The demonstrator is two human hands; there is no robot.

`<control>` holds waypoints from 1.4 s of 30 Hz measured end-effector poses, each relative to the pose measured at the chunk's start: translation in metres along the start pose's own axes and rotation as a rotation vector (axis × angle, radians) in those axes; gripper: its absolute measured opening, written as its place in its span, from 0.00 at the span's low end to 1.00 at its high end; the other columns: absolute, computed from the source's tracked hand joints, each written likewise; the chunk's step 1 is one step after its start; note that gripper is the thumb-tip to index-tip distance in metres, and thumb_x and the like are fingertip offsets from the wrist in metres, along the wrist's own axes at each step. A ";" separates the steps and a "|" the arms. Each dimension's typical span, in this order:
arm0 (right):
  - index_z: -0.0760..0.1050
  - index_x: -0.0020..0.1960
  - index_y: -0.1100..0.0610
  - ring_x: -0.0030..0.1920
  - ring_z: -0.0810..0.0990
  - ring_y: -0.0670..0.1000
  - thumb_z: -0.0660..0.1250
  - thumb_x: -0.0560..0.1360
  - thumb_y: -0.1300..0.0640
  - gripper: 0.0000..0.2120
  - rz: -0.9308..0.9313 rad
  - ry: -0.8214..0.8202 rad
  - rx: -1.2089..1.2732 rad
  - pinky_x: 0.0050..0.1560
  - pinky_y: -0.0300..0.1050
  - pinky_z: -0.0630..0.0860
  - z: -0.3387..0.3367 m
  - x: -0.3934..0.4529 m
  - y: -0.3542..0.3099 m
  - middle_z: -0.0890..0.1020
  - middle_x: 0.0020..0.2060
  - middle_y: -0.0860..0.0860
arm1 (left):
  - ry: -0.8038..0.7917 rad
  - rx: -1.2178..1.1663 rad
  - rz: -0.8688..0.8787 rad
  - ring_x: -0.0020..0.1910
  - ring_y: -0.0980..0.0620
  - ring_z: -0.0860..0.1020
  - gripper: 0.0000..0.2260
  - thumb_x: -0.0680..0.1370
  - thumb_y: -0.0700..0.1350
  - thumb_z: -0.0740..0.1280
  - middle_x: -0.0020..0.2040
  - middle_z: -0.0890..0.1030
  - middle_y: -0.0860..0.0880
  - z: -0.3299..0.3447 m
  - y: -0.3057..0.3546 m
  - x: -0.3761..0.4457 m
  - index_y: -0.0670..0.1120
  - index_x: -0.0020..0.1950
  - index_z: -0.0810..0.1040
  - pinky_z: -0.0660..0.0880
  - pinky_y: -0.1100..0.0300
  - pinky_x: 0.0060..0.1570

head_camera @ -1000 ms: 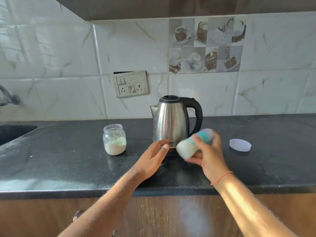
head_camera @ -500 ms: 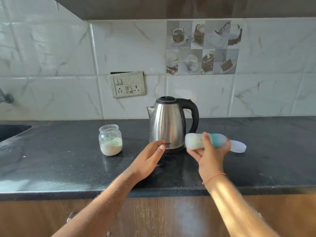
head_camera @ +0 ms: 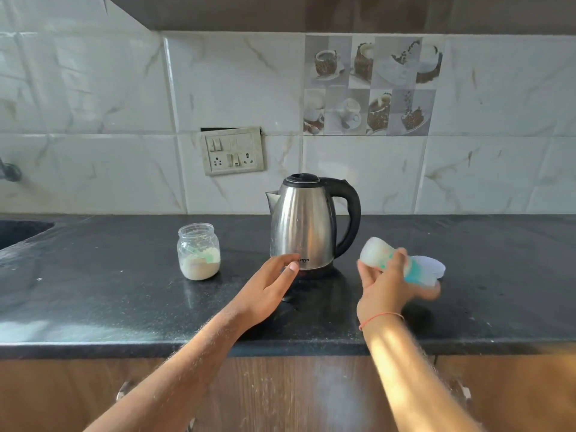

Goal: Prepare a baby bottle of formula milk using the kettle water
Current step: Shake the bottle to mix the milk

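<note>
Over black counter [head_camera: 93, 291], right hand [head_camera: 386, 291] grips blurred, seemingly tilted bottle [head_camera: 378, 257]

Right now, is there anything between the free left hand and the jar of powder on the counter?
Nothing visible. The left hand hovers open in front of the kettle; the jar stands apart to its left, with only bare counter between them.
</note>
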State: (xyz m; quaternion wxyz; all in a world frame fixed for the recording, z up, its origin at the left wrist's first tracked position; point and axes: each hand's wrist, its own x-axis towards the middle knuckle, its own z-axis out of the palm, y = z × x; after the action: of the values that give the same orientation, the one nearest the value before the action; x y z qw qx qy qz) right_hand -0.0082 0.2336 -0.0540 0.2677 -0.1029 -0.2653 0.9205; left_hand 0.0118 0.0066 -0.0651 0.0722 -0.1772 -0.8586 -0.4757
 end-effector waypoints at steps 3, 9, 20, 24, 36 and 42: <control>0.65 0.75 0.39 0.58 0.87 0.65 0.77 0.80 0.55 0.31 0.155 -0.342 -0.387 0.44 0.64 0.87 -0.002 -0.012 0.004 0.78 0.66 0.55 | 0.007 0.001 -0.001 0.71 0.58 0.78 0.26 0.86 0.69 0.55 0.75 0.77 0.59 0.000 -0.004 0.002 0.60 0.80 0.73 0.74 0.53 0.75; 0.61 0.75 0.45 0.62 0.86 0.64 0.75 0.82 0.56 0.30 0.067 -0.102 -0.113 0.41 0.61 0.88 0.004 -0.007 -0.001 0.78 0.69 0.57 | 0.010 -0.008 -0.004 0.72 0.59 0.77 0.26 0.85 0.71 0.56 0.75 0.77 0.60 0.001 -0.005 0.002 0.61 0.79 0.72 0.73 0.53 0.76; 0.67 0.72 0.37 0.60 0.86 0.62 0.78 0.79 0.56 0.30 0.160 -0.366 -0.447 0.40 0.62 0.87 -0.001 -0.021 -0.001 0.78 0.67 0.54 | 0.004 -0.019 0.013 0.71 0.57 0.78 0.26 0.86 0.68 0.56 0.74 0.78 0.59 0.000 -0.003 0.000 0.59 0.79 0.74 0.74 0.53 0.75; 0.61 0.73 0.42 0.63 0.84 0.64 0.76 0.80 0.57 0.31 -0.010 -0.046 -0.119 0.39 0.58 0.87 0.000 -0.013 -0.003 0.74 0.71 0.56 | 0.000 -0.024 0.021 0.72 0.58 0.78 0.34 0.78 0.77 0.55 0.74 0.78 0.61 0.000 0.000 -0.002 0.62 0.79 0.73 0.74 0.54 0.75; 0.67 0.73 0.44 0.58 0.87 0.65 0.77 0.80 0.55 0.27 0.198 -0.320 -0.332 0.43 0.65 0.87 -0.005 -0.011 -0.003 0.80 0.64 0.56 | -0.004 -0.039 0.006 0.71 0.59 0.79 0.26 0.85 0.71 0.56 0.74 0.77 0.60 0.002 -0.005 0.001 0.62 0.78 0.73 0.75 0.59 0.72; 0.61 0.76 0.45 0.62 0.86 0.64 0.75 0.81 0.56 0.31 0.073 -0.094 -0.121 0.42 0.63 0.88 0.001 -0.009 -0.007 0.77 0.69 0.56 | -0.005 -0.044 0.018 0.71 0.60 0.79 0.27 0.83 0.71 0.56 0.74 0.77 0.61 0.002 -0.006 0.000 0.63 0.78 0.72 0.74 0.66 0.66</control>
State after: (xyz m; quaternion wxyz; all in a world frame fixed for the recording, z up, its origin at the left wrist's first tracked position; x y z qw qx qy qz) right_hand 0.0021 0.2335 -0.0487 0.2146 -0.0851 -0.3286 0.9158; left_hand 0.0094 0.0052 -0.0705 0.0704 -0.1874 -0.8465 -0.4933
